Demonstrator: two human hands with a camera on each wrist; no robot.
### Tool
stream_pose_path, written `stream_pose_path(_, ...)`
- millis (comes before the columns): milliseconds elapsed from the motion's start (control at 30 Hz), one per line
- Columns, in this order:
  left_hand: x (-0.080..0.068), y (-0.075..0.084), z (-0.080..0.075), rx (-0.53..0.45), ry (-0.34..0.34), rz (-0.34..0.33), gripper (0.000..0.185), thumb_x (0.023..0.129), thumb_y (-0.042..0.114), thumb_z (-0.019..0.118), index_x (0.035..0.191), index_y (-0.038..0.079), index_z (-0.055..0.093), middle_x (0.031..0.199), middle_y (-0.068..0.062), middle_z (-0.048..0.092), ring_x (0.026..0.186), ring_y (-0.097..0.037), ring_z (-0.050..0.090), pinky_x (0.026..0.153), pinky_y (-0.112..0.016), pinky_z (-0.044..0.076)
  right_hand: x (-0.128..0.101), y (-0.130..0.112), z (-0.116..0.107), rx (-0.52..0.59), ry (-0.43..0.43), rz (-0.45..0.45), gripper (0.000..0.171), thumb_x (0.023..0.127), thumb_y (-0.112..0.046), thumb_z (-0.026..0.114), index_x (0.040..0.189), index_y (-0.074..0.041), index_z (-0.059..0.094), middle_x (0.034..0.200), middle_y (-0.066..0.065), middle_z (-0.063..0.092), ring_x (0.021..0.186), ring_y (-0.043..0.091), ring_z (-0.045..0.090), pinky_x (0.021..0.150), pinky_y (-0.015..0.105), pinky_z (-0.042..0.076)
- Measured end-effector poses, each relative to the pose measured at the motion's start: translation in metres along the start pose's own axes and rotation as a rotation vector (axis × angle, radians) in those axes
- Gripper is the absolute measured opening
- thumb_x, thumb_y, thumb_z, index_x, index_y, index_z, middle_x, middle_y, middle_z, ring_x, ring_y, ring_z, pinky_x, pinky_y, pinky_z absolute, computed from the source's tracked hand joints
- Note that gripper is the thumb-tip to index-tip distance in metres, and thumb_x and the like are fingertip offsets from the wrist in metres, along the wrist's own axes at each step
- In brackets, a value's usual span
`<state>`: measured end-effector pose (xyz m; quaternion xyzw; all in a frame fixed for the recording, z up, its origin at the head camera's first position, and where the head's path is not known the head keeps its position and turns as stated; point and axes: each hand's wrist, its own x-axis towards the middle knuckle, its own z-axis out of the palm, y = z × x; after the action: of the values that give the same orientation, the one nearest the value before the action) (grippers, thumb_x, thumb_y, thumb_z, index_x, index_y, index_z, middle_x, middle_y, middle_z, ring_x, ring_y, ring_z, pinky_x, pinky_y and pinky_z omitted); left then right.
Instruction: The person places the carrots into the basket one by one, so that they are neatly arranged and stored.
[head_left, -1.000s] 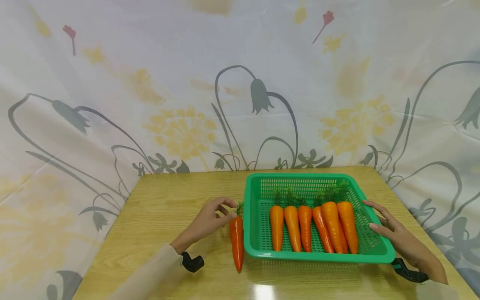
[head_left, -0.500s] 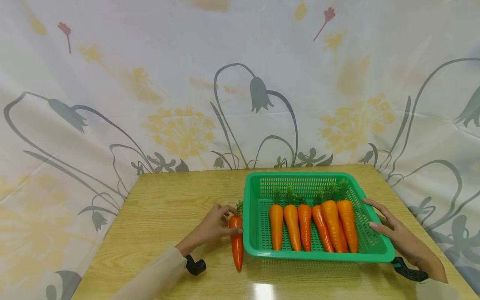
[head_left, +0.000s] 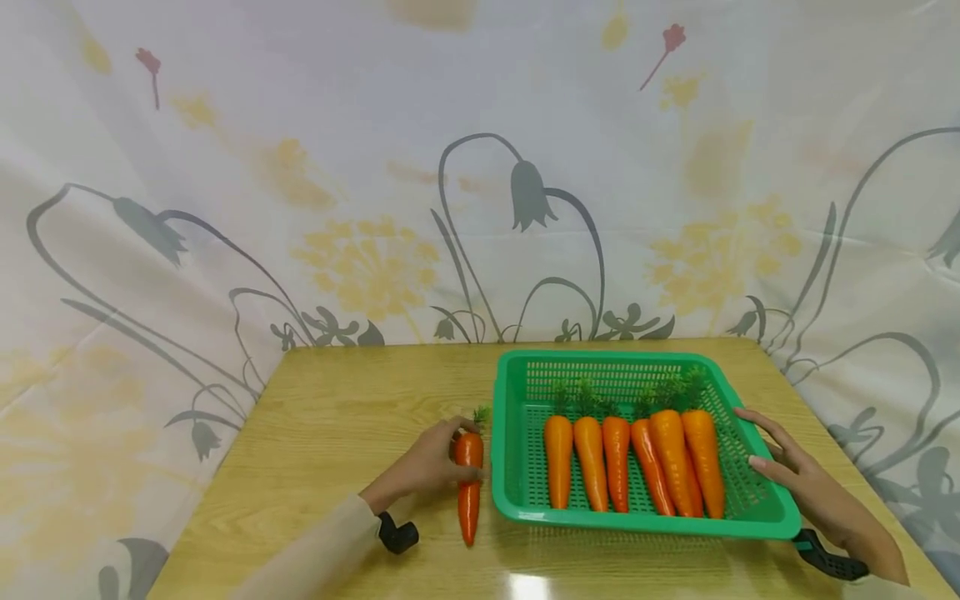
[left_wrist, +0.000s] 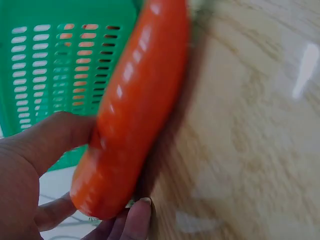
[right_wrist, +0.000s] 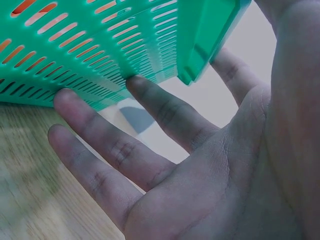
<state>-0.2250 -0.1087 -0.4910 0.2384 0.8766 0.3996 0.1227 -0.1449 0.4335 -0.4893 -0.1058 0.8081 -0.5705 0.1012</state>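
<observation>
A red-orange carrot (head_left: 469, 483) lies on the wooden table (head_left: 337, 433) just left of a green slotted basket (head_left: 517, 392). My left hand (head_left: 431, 462) grips the carrot's thick end near its green top; the left wrist view shows thumb and fingers wrapped round the carrot (left_wrist: 132, 115), the basket wall (left_wrist: 55, 65) behind. Several orange carrots (head_left: 637, 454) lie side by side in the basket. My right hand (head_left: 787, 471) rests with straight fingers (right_wrist: 100, 135) against the basket's right wall (right_wrist: 100, 45), thumb over the rim.
A pale curtain (head_left: 375, 167) with flower prints hangs behind and around the table. The table's right edge runs close beside the basket. Bare tabletop stretches to the left of the carrot.
My left hand has closed on the carrot's thick end, and the carrot now lies slightly further from the basket wall. The right hand has stayed on the basket.
</observation>
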Motion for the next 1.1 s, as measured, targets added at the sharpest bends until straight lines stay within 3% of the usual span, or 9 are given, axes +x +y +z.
stream_pose_path(200, -0.002, -0.001, -0.007, 0.017, 0.025, -0.004, 0.05, 0.083, 0.009, 0.084, 0.128, 0.003, 0.063, 0.115, -0.015, 0.056, 0.099, -0.028, 0.059, 0.074, -0.038, 0.057, -0.002, 0.0, 0.001, 0.043, 0.003, 0.004, 0.066, 0.113, -0.013, 0.038, 0.167, -0.03, 0.005, 0.167, -0.021, -0.013, 0.14, 0.063, -0.026, 0.088, 0.091, 0.007)
stream_pose_path(333, -0.005, -0.003, -0.01, 0.02, 0.02, -0.011, 0.048, 0.083, 0.011, 0.085, 0.126, 0.005, 0.065, 0.114, -0.013, 0.057, 0.096, -0.025, 0.059, 0.072, -0.036, 0.057, -0.004, 0.001, 0.001, 0.071, -0.001, 0.004, 0.066, 0.113, -0.012, 0.038, 0.167, -0.03, 0.005, 0.168, -0.017, -0.017, 0.14, 0.06, -0.029, 0.091, 0.091, 0.003)
stream_pose_path(567, -0.008, -0.007, -0.019, -0.117, 0.026, -0.057, 0.049, 0.087, 0.016, 0.083, 0.13, 0.007, 0.062, 0.119, -0.015, 0.06, 0.092, -0.025, 0.065, 0.07, -0.036, 0.06, -0.002, 0.001, 0.001, 0.076, 0.001, 0.01, 0.066, 0.113, -0.013, 0.038, 0.167, -0.031, 0.005, 0.167, -0.02, -0.015, 0.139, 0.061, -0.03, 0.091, 0.091, 0.002)
stream_pose_path(733, -0.012, -0.009, -0.025, -0.194, 0.067, -0.08, 0.051, 0.087, 0.022, 0.085, 0.131, 0.009, 0.063, 0.121, -0.014, 0.06, 0.094, -0.025, 0.066, 0.071, -0.039, 0.06, 0.001, 0.002, 0.002, 0.061, 0.0, 0.003, 0.066, 0.113, -0.013, 0.038, 0.167, -0.03, 0.005, 0.167, -0.019, -0.013, 0.139, 0.062, -0.028, 0.091, 0.091, 0.003)
stream_pose_path(1100, -0.016, -0.008, -0.037, -0.224, 0.162, -0.086, 0.052, 0.09, 0.025, 0.083, 0.134, 0.007, 0.063, 0.123, -0.009, 0.063, 0.1, -0.028, 0.062, 0.075, -0.04, 0.059, 0.0, -0.003, 0.001, 0.027, 0.004, 0.019, 0.066, 0.113, -0.015, 0.039, 0.167, -0.032, 0.005, 0.168, -0.015, -0.016, 0.139, 0.065, -0.025, 0.089, 0.092, 0.006)
